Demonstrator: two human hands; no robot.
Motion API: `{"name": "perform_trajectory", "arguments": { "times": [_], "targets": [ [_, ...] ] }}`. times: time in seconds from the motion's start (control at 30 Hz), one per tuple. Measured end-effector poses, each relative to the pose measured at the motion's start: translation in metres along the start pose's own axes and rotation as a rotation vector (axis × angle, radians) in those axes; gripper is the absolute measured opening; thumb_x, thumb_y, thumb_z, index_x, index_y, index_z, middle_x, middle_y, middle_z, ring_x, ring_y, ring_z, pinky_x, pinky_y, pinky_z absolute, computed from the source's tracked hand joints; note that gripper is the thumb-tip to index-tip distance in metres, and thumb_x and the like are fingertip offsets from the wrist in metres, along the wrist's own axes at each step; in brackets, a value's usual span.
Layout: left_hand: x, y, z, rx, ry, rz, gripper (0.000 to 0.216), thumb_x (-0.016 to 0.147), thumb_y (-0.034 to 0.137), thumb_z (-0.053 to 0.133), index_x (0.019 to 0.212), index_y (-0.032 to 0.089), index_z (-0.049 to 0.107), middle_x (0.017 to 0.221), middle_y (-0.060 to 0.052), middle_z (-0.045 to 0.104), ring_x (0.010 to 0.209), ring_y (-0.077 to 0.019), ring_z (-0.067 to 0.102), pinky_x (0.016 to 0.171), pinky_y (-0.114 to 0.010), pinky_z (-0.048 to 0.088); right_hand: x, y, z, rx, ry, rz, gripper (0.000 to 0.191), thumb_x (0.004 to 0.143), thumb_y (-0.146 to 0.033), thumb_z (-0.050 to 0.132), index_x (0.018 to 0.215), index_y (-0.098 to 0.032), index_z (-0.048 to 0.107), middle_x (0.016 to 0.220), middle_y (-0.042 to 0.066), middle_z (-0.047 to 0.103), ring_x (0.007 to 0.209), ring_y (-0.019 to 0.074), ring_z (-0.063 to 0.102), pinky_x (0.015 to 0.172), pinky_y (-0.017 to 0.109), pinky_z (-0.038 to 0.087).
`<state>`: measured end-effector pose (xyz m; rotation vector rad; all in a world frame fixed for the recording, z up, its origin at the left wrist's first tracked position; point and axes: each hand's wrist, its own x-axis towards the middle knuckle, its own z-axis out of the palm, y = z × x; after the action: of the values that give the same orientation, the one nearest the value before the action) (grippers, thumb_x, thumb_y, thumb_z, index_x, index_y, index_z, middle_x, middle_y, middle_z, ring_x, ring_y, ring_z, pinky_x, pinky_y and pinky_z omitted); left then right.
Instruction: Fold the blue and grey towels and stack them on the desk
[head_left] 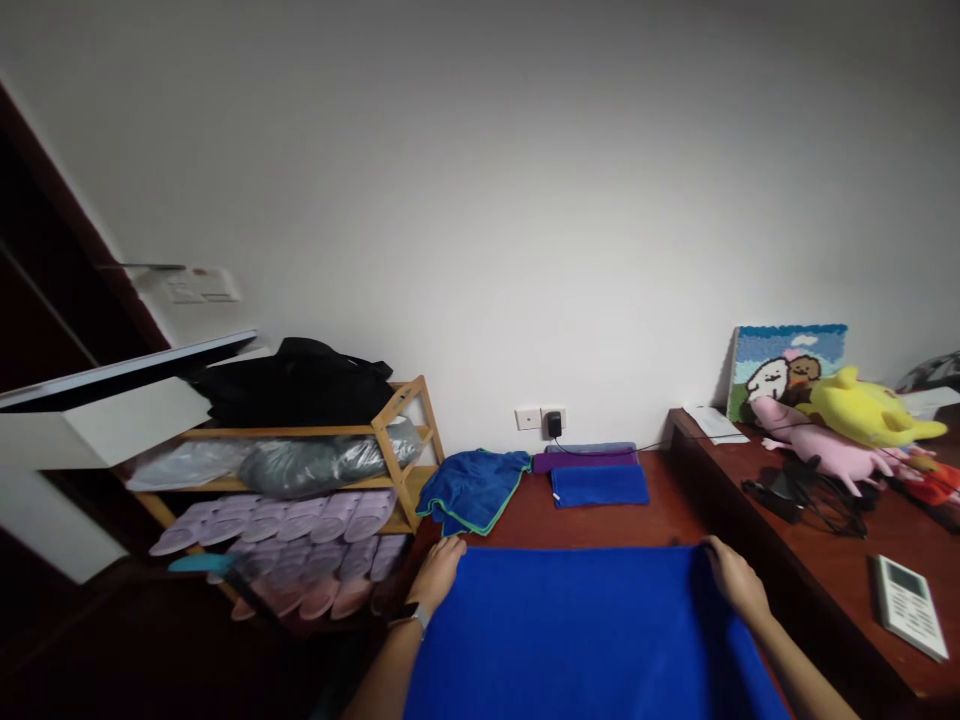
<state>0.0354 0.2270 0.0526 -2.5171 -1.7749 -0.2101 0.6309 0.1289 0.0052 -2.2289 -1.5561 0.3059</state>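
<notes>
- Head view: a big blue towel (592, 640) lies spread flat on the red-brown worktop (525, 522), directly in front of the person.
- The left hand (439, 572) has its fingers curled around the far left corner, and the right hand (735, 580) grips the far right corner the same way.
- Judgement: the far edge is being held straight. Moving it from here calls for both hands lifting evenly.
- Behind it lie a folded blue towel (600, 485) and a crumpled blue cloth (472, 487).
</notes>
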Motion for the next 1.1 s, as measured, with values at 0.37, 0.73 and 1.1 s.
{"name": "perform_trajectory", "arguments": {
  "times": [0.37,0.73,1.1],
  "targets": [
    [-0.040,0.000,0.095,-0.064,0.173,-0.073,0.047,0.103,0.031,0.036,0.147,0.033,0.053,0.158,-0.002,0.049,0.144,-0.0238,0.045,0.118,-0.044,0.040,-0.010,0.014,0.107,-0.263,0.238,-0.246,0.058,0.099,-0.047,0.028,0.139,-0.021,0.061,0.151,0.011,0.052,0.136,0.0291,0.050,0.116,0.046,0.037],
    [-0.048,-0.018,0.101,-0.006,-0.023,-0.296,0.061,0.102,0.059,0.034,0.158,0.035,0.034,0.168,-0.004,0.028,0.155,-0.0294,0.025,0.124,-0.056,0.022,-0.034,0.007,0.112,-0.256,-0.081,-0.152,0.071,0.094,-0.063,0.028,0.159,-0.035,0.033,0.167,-0.004,0.028,0.155,0.0263,0.020,0.127,0.051,0.017],
    [-0.043,-0.020,0.101,-0.035,0.043,-0.195,0.058,0.102,0.056,0.036,0.155,0.034,0.042,0.165,-0.003,0.036,0.153,-0.0273,0.031,0.125,-0.051,0.024,-0.061,-0.169,0.122,-0.079,-0.196,-0.427,0.066,0.101,-0.061,0.021,0.159,-0.032,0.032,0.167,-0.003,0.024,0.156,0.0257,0.017,0.128,0.052,0.013]
  ]
}}
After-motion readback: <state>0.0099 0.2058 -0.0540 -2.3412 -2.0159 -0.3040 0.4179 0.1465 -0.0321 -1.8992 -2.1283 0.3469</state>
